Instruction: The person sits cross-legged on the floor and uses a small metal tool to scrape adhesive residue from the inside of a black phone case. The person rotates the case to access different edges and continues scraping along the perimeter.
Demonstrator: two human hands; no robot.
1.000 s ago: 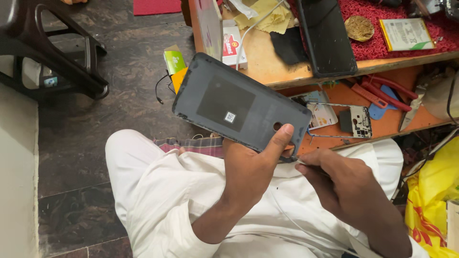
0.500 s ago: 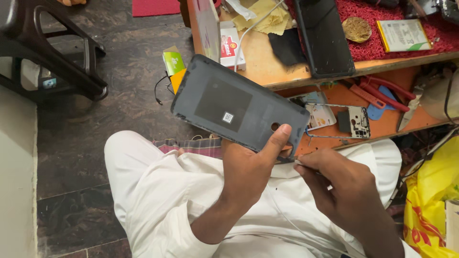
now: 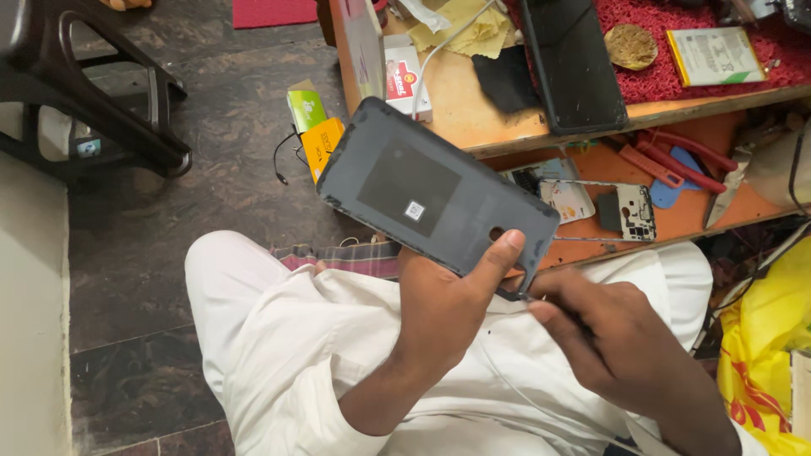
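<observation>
Head camera looks down at a person sitting in white clothes [image 3: 338, 355]. Their left hand [image 3: 443, 308] grasps a dark grey back cover [image 3: 435, 196] of a tablet or big phone by its lower right corner, with the thumb pressed on the inner side near a small round hole. This cover is held tilted above the lap, its inner face turned up to the camera, and it reaches up and to the left from the hand, over the dark stone floor [image 3: 211, 169]. The right hand [image 3: 612, 338] is just beside the left one, at the same lower corner of the cover. Its fingers are closed around a thin tool whose tip touches the cover edge; the tool itself is mostly hidden. Behind the hands stands a low wooden table [image 3: 456, 105] with a black screen [image 3: 574, 63] on it, and a lower orange shelf [image 3: 676, 211] carries a small circuit board [image 3: 634, 211].
</observation>
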